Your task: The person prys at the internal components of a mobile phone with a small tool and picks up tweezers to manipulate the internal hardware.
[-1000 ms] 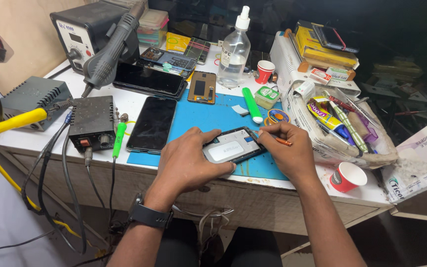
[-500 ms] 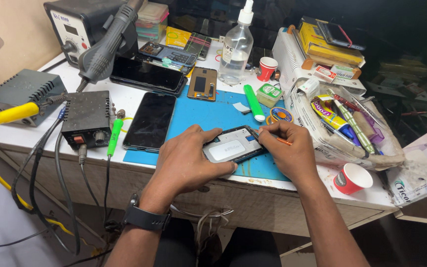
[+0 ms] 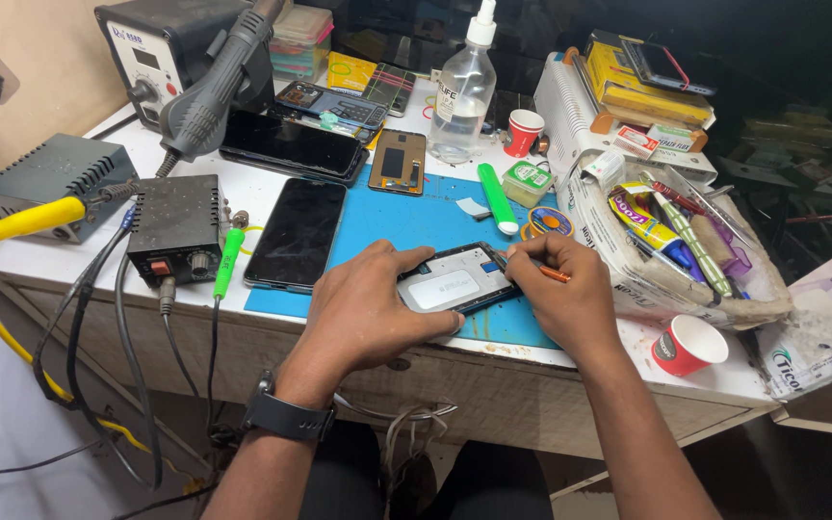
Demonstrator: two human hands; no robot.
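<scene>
Blue mat (image 3: 416, 226), near edge: opened phone (image 3: 455, 281) lies flat. Left hand (image 3: 368, 308) pins its left end; right hand (image 3: 560, 289) pinches an orange-tipped tool (image 3: 532, 267) at its far-right corner.

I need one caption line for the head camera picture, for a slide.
Left hand steadies an opened phone on a blue mat while right hand works its edge with a thin tool.
</scene>
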